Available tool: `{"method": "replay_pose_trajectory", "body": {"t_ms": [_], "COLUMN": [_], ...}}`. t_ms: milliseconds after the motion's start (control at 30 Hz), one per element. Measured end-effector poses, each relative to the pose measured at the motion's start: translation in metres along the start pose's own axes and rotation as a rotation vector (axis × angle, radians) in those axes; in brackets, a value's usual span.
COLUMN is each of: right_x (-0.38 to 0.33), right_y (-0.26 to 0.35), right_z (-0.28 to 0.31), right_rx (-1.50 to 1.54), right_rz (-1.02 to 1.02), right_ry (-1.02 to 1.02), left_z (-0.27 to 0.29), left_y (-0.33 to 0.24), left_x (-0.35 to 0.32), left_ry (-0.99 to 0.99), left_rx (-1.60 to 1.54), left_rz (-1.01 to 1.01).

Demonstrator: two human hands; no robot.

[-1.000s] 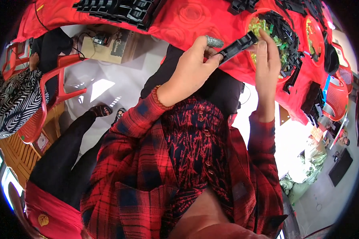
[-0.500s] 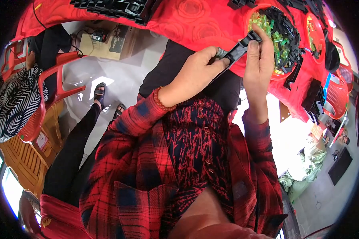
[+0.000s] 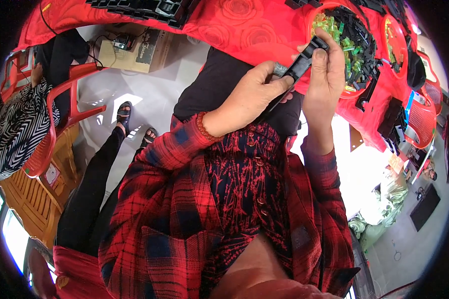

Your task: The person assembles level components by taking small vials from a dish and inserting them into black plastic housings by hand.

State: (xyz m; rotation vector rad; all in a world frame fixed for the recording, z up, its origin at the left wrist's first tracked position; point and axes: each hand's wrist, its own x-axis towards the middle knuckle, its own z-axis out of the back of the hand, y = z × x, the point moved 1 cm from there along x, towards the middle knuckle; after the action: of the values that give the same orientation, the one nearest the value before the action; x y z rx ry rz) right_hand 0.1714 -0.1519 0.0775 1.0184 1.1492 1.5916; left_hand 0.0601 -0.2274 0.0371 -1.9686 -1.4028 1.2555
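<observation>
Narrow black plastic part (image 3: pixel 301 67), raised at a slant above a lap in black trousers (image 3: pixel 204 82), near the edge of a red rose-patterned tablecloth (image 3: pixel 279 25). Left hand (image 3: pixel 254 93) closed around the lower portion, thumb flat along the top; silver-grey textured covering (image 3: pixel 280 70) beside that thumb, apparently worn on a finger. Right hand (image 3: pixel 327 74) pinching the upper end, thumb in front, index finger behind. Just beyond, to the right, round red bowl (image 3: pixel 354 94) of small black, yellow and green pieces (image 3: pixel 356 42); farther right, 2nd red bowl (image 3: pixel 405 55).

Possible trouble: slip from a loosened pinch; cracking from too hard a thumb press; spill from a knuckle catching the nearer bowl.

Hard to make out: part's underside, covered by fingers; lower end, lost against dark trousers. Cannot tell of any small piece between the right fingertips. At upper left, black plastic trays (image 3: pixel 134 11), cut off by the picture's edge.
</observation>
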Motion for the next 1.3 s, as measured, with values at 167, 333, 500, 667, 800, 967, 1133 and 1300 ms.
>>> {"method": "replay_pose_trajectory", "body": {"t_ms": [167,333,500,667,800,967,1133,1300], "right_x": [-0.001,-0.003,-0.006,-0.010,-0.009,-0.015,-0.021,-0.011], "right_y": [0.004,0.000,-0.004,-0.008,-0.015,-0.018,-0.016,0.003], "right_z": [-0.001,-0.004,-0.001,0.005,0.009,0.010,0.013,0.019], "right_rx": [-0.019,0.019,0.007,-0.083,-0.033,-0.130,-0.153,-0.158], "right_rz": [-0.035,-0.029,-0.133,-0.141,-0.159,-0.111,-0.087,-0.094], "right_ry": [-0.026,-0.010,-0.022,0.010,0.002,0.015,-0.034,-0.111], "left_z": [-0.003,-0.012,-0.013,-0.015,-0.016,-0.015,-0.015,-0.010], "left_y": [0.005,0.011,0.016,0.023,0.022,0.018,0.020,0.004], "left_x": [-0.002,-0.006,-0.002,-0.003,-0.005,-0.010,-0.008,-0.002], "left_ry": [0.106,0.074,0.048,0.029,0.030,0.035,0.079,0.278], "left_rx": [-0.105,-0.309,-0.397,-0.358,-0.357,-0.304,-0.294,-0.247], "left_rz": [0.060,0.003,0.027,0.016,0.041,0.069,0.046,0.120]}}
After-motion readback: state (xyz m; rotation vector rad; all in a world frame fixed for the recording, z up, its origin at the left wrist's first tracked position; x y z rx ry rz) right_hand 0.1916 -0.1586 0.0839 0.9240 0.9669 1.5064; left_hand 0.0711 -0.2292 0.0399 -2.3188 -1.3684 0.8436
